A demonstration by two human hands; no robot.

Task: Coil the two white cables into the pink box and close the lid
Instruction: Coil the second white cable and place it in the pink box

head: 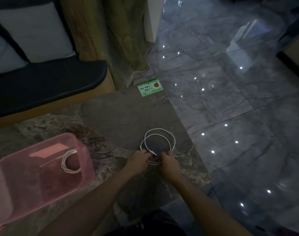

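cables: 2 | coiled white cable [69, 161] in translucent pink plastic box [85, 150] | looped white cable [169, 139] on stone table [121, 120], pinched by left hand [138, 160] and right hand [168, 161]

On the green card [150, 87] lying at the far corner of the stone table [128, 116]: a few lines of small dark print, upside down from here and too small to read, beside an orange round emblem; no other lettering legible anywhere.
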